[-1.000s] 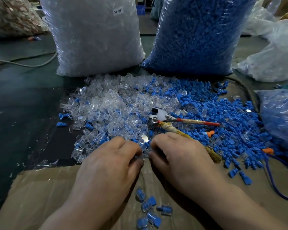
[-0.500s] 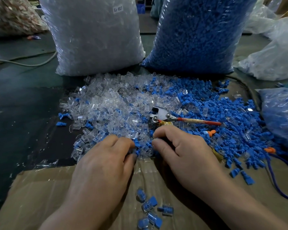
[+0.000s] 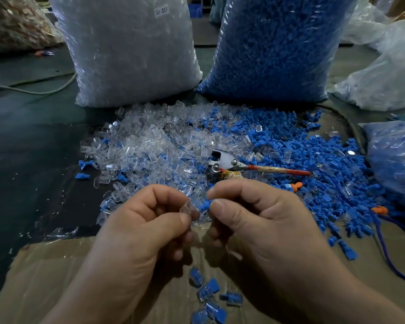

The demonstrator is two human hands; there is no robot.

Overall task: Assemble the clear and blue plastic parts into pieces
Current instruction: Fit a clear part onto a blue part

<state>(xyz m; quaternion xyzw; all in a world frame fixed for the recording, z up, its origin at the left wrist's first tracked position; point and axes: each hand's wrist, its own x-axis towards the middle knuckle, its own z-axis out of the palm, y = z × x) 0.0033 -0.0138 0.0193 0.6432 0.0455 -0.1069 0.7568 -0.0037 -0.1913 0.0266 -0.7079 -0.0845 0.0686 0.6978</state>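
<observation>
My left hand (image 3: 145, 230) pinches a small clear plastic cap (image 3: 188, 208) between thumb and forefinger. My right hand (image 3: 255, 220) pinches a blue plastic plug (image 3: 205, 205), its tip at the cap's opening. Both hands are raised just above the near edge of the mixed heap. Behind them spreads a pile of clear parts (image 3: 154, 146) on the left and blue parts (image 3: 302, 160) on the right. Several joined clear-and-blue pieces (image 3: 208, 298) lie on the cardboard (image 3: 45, 277) below my hands.
A big bag of clear parts (image 3: 131, 50) and a big bag of blue parts (image 3: 274, 47) stand at the back. Pliers with a red handle (image 3: 248, 167) lie in the heap. More bags (image 3: 395, 160) sit at the right. A cable (image 3: 33, 90) crosses the dark table at left.
Both hands have lifted from the heap's edge. The left now holds a clear cap and the right a blue plug, brought together between the fingertips.
</observation>
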